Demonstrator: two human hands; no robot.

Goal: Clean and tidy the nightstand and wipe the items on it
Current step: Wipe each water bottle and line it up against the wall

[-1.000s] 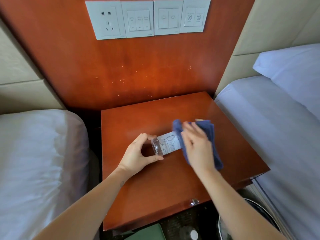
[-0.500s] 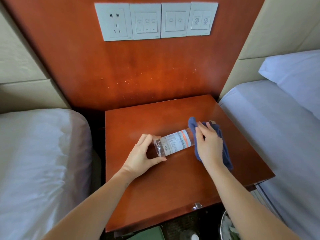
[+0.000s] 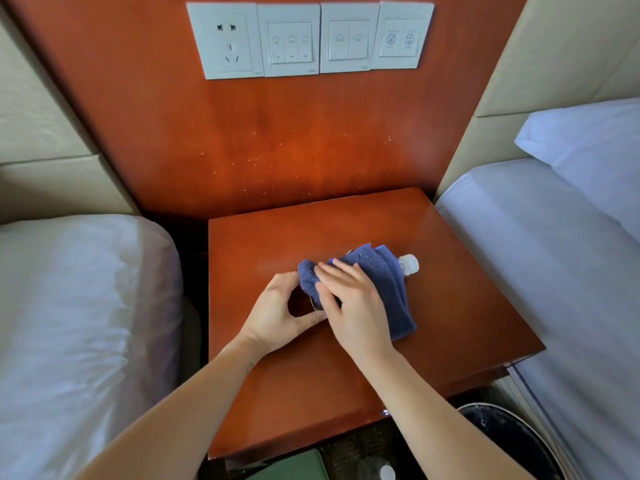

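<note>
A clear plastic water bottle (image 3: pixel 408 264) lies on its side on the red-brown nightstand (image 3: pixel 467 306), its white cap pointing right. A dark blue cloth (image 3: pixel 384 282) is draped over nearly all of the bottle, so only the cap and neck show. My left hand (image 3: pixel 277 311) grips the bottle's base end between thumb and fingers. My right hand (image 3: pixel 353 304) lies on top of the cloth with fingers pointing left, pressing it around the bottle near the base.
White beds flank the nightstand, left bed (image 3: pixel 76 323) and right bed (image 3: pixel 554 271). A socket and switch panel (image 3: pixel 308 39) sits on the wooden wall behind. Below the front edge are a dark bin (image 3: pixel 512 434) and a green object (image 3: pixel 294 467).
My right hand has slid the cloth leftward along the bottle from the cap end to the base end, covering the label and exposing the cap. The left hand keeps its hold.
</note>
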